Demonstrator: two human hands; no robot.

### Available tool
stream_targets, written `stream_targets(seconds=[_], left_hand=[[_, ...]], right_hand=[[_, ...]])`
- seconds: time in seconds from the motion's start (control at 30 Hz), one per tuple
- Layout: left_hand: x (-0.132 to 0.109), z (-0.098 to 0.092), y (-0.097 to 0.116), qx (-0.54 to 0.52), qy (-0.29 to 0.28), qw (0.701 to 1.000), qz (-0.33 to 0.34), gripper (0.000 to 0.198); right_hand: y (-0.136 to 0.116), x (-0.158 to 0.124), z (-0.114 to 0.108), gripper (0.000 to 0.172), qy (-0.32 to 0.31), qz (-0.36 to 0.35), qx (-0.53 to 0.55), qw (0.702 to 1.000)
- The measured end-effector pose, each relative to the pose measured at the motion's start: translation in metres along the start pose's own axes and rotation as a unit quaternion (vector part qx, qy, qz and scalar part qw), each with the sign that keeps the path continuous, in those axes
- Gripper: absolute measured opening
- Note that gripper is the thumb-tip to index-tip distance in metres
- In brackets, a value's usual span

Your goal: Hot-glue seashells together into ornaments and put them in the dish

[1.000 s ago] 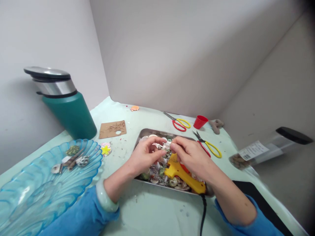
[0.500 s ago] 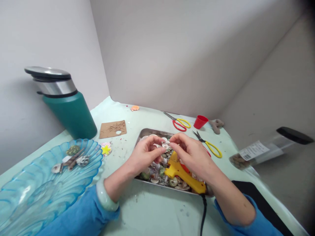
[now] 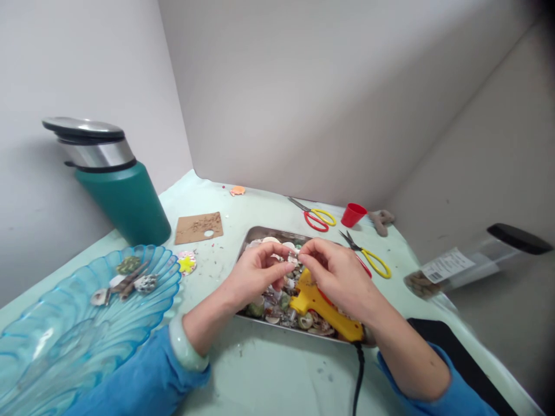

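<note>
Over a metal tray (image 3: 249, 234) full of shells and stones, my left hand (image 3: 258, 268) and my right hand (image 3: 332, 266) come close together, each with thumb and fingers pinched. Between the fingertips is something small and whitish, too tiny to name. A yellow glue gun (image 3: 325, 309) lies across the tray's right side under my right hand, its black cord running toward me. White shells (image 3: 271, 240) show behind my left fingers, and mixed shells and stones (image 3: 277, 309) fill the part below it.
On the left stand a blue scalloped dish (image 3: 87, 335) holding several shells and a green bottle (image 3: 125, 202). Cardboard (image 3: 191, 228) lies behind. Two pairs of scissors (image 3: 321, 216), a red cup (image 3: 353, 215) and a clear jar (image 3: 463, 263) are at the right.
The fingertips of both hands have shifted slightly, my right hand a little downward. Everything else stays in place.
</note>
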State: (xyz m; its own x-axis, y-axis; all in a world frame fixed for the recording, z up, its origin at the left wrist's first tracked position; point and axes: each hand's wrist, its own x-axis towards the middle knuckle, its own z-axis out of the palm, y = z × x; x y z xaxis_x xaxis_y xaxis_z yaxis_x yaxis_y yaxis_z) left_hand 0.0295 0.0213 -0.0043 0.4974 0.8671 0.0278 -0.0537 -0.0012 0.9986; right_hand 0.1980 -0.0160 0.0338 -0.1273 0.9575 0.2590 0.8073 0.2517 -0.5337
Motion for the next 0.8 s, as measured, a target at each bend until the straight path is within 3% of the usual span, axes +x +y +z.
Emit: stream_targets(seconds=[0.37,0.8], left_hand=[[0.002,-0.003,-0.006,0.001,-0.001,1.0,-0.005,0.03],[-0.001,0.002,0.002,-0.078,0.023,0.996,-0.022,0.028]], right_hand=[[0.004,0.0,0.007,0.012,0.021,-0.085,-0.031,0.996],[0.003,-0.001,0.013,0.012,0.056,-0.117,-0.071,0.989]])
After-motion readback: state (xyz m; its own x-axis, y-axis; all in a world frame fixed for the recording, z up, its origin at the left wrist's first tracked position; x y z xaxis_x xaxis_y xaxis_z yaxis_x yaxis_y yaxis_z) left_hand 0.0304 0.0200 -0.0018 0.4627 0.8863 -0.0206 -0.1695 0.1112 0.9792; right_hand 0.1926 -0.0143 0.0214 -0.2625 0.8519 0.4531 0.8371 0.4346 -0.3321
